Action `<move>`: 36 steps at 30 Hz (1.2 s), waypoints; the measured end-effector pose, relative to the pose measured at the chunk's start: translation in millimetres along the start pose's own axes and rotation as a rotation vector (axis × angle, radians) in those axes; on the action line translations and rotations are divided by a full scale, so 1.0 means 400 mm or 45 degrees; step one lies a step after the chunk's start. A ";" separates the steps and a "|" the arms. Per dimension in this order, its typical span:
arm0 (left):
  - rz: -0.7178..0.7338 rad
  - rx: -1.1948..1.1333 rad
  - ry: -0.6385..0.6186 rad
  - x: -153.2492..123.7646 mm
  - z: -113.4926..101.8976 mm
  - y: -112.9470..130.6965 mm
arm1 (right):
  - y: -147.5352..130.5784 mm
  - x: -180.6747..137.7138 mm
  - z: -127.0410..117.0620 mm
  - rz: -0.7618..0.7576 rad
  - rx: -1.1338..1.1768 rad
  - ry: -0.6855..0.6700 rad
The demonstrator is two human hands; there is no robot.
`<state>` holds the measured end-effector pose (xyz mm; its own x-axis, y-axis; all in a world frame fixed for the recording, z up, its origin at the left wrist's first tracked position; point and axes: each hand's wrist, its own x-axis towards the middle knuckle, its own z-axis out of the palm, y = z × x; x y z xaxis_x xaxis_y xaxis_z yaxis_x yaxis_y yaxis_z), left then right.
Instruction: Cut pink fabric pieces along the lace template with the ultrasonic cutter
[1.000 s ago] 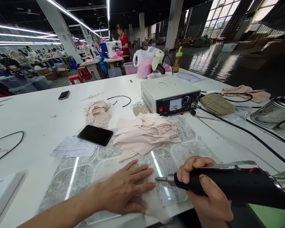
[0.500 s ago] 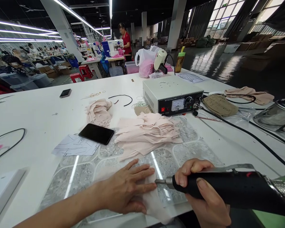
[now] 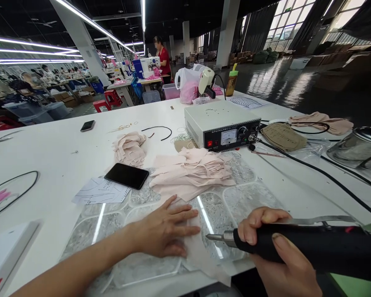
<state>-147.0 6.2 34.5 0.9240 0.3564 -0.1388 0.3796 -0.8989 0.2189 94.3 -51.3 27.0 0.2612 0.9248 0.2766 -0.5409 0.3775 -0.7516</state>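
My left hand (image 3: 165, 232) lies flat, fingers spread, over a thin beige fabric piece (image 3: 200, 255) on a clear-topped, stone-patterned mat (image 3: 145, 270). The piece's lower corner reaches the table's near edge. My right hand (image 3: 280, 251) is wrapped round a black handheld ultrasonic tool (image 3: 321, 249). Its pointed metal tip faces left, a little to the right of the fabric's edge and apart from my left fingertips. Just beyond my left hand is a stack of beige fabric pieces (image 3: 191, 171).
A control box (image 3: 222, 119) with a lit red switch stands behind the stack; a black cable (image 3: 315, 167) runs right from it. To the left are a phone (image 3: 127, 176), paper (image 3: 100, 192) and another fabric pile (image 3: 128, 149). A person in red (image 3: 164, 60) stands at a sewing machine farther back.
The tool has drawn back to the right, so its tip is off the fabric's edge. My left hand has shifted slightly up and left, still flat on the piece.
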 end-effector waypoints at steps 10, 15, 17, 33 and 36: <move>-0.043 0.077 0.246 -0.017 0.025 0.058 | 0.009 -0.025 -0.024 0.058 0.005 0.006; -0.140 0.013 0.364 -0.017 0.069 0.114 | 0.005 -0.028 -0.028 0.070 0.020 0.025; -0.179 0.006 0.351 -0.011 0.080 0.126 | 0.004 -0.031 -0.031 0.065 0.024 0.022; -0.238 0.020 0.362 -0.005 0.109 0.142 | 0.060 0.026 -0.007 -0.160 0.032 -0.027; -0.240 0.019 0.373 0.000 0.109 0.143 | 0.083 0.030 0.004 -0.180 0.008 -0.042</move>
<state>-127.5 -56.4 5.0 0.8129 0.5723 0.1082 0.5458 -0.8133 0.2014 78.2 -27.5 6.2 0.3090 0.8634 0.3988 -0.5057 0.5043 -0.7000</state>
